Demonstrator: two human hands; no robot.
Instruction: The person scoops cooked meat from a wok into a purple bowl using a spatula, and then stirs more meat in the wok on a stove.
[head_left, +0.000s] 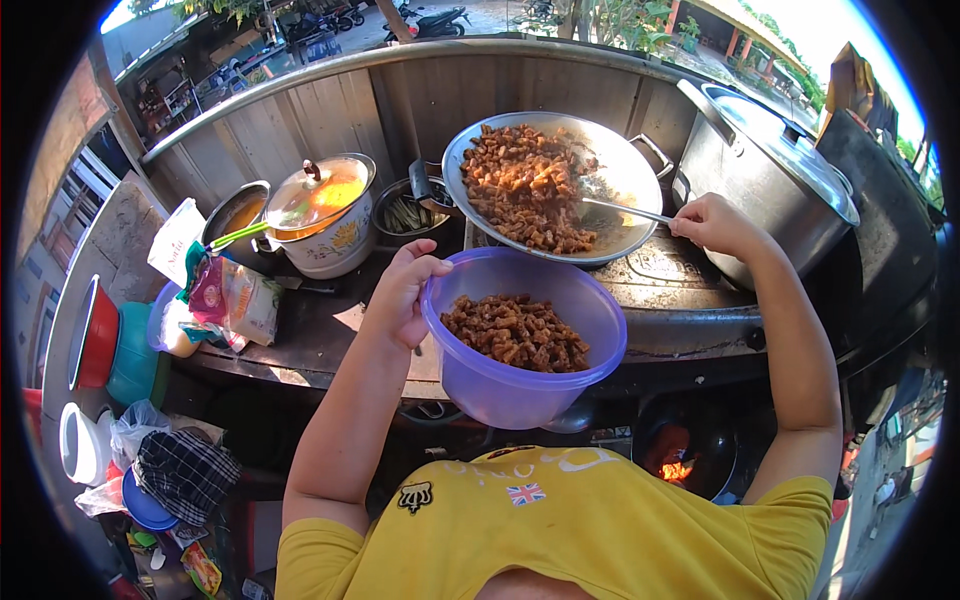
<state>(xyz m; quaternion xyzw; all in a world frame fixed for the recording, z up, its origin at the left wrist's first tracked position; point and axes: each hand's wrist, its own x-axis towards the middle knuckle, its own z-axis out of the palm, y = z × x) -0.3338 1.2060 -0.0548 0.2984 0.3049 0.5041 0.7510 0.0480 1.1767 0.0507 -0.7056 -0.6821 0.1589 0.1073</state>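
My left hand grips the rim of a translucent purple plastic tub at its left side, thumb over the edge. Inside the tub lies a heap of brown, sauce-coated food pieces. Just beyond it, a wide metal wok on the stove holds more of the same brown pieces, piled to the left. My right hand holds the metal handle of a spatula or ladle; its head dips into the food and cannot be made out.
A large lidded aluminium pot stands right of the wok. Left are a flowered enamel pot with a glass lid, a pan of green pieces and food packets. A metal wall borders the back. Embers glow below right.
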